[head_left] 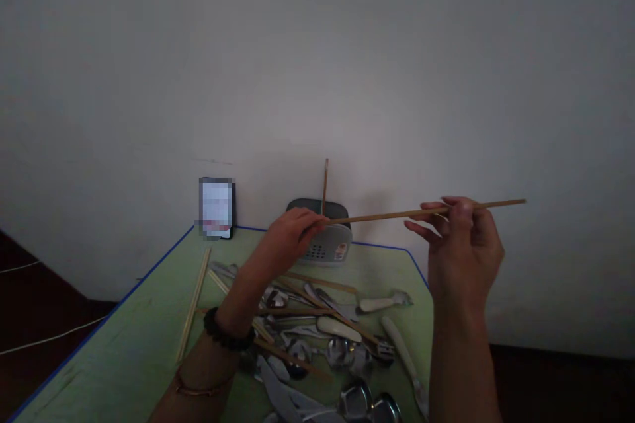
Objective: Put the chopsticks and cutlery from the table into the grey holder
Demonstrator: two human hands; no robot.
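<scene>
A long wooden chopstick (pixel 381 217) stretches nearly level between my two hands. My left hand (pixel 292 238) pinches its left end, just in front of a grey utensil holder (pixel 347 236) with small holes in its front. Farther along, my right hand (pixel 461 238) grips it between thumb and fingers, its tip sticking out to the right. Another chopstick (pixel 325 185) stands upright in the holder, leaning slightly. Part of the holder is hidden behind my left hand.
Spoons (pixel 356 398), forks (pixel 384 349), a white-handled utensil (pixel 404 347) and loose chopsticks (pixel 194 304) lie jumbled on the green table (pixel 124 350). A small blurred screen (pixel 217 208) stands at the back left. Behind the table rises a plain wall (pixel 317 66).
</scene>
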